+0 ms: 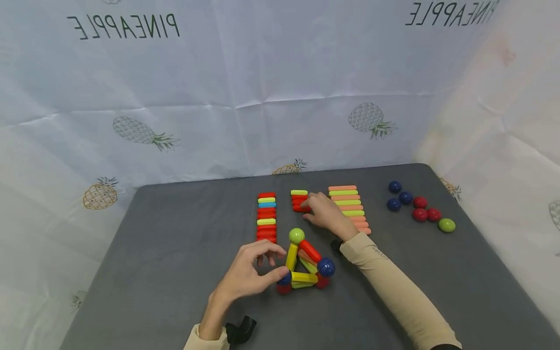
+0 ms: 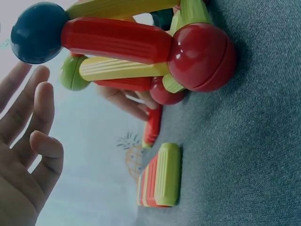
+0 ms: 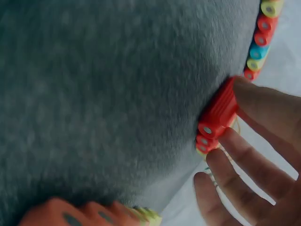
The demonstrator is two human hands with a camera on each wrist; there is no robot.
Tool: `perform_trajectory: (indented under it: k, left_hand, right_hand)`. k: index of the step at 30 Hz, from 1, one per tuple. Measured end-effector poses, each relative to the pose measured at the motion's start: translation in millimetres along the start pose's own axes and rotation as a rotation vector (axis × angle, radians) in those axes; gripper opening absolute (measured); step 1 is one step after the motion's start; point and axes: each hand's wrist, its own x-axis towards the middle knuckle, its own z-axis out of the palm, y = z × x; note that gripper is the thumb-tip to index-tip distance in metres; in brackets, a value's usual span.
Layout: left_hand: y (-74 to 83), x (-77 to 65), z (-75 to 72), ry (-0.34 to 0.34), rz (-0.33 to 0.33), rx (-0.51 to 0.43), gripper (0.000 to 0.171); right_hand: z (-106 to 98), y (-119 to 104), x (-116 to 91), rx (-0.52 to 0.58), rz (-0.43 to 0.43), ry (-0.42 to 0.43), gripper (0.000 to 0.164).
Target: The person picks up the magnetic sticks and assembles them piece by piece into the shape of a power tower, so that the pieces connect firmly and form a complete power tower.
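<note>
A frame of magnetic rods and balls stands on the grey table, with a green ball [image 1: 297,236] and a blue ball [image 1: 326,267] among its upper corners and red balls [image 2: 202,57] at its base. My left hand [image 1: 250,271] is at its left side, fingers spread and loosely bent, a fingertip right at another blue ball [image 2: 39,33]. Farther back, my right hand [image 1: 325,214] reaches over a short stack of rods. Its thumb and index finger pinch a red rod [image 3: 218,110], the nearest of that row, still lying beside the others.
A row of mostly red rods [image 1: 267,214] lies left of the right hand. Orange and green rods [image 1: 344,193] lie in a column beyond its wrist. Loose blue balls [image 1: 394,204], red balls [image 1: 420,215] and a green ball [image 1: 446,225] sit at the right. A printed cloth [image 1: 245,131] hangs behind.
</note>
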Motion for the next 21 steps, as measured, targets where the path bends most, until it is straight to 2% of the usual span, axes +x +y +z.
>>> perform_trajectory:
  k: [6, 10, 14, 18, 21]
  left_hand:
    - [4.4, 0.2, -5.1, -0.106, -0.033, -0.036, 0.027]
    - [8.5, 0.5, -10.1, -0.158, -0.083, -0.024, 0.032]
    - [10.0, -0.2, -14.2, -0.181, -0.133, 0.007, 0.032]
    - [7.7, -0.7, -15.4, -0.185, -0.131, 0.022, 0.028]
    - [5.7, -0.7, -15.3, -0.18, -0.122, 0.025, 0.025]
  right_hand:
    - [4, -3, -1, 0.058, -0.002, 0.066, 0.021]
    - [7, -4, -2, 0.082, 0.024, 0.094, 0.017]
    - [8, -3, -3, 0.114, 0.054, 0.051, 0.022]
    - [6, 1, -8, 0.134, 0.047, 0.002, 0.026]
    - [-8, -1, -21, 0.199, 0.028, 0.043, 0.026]
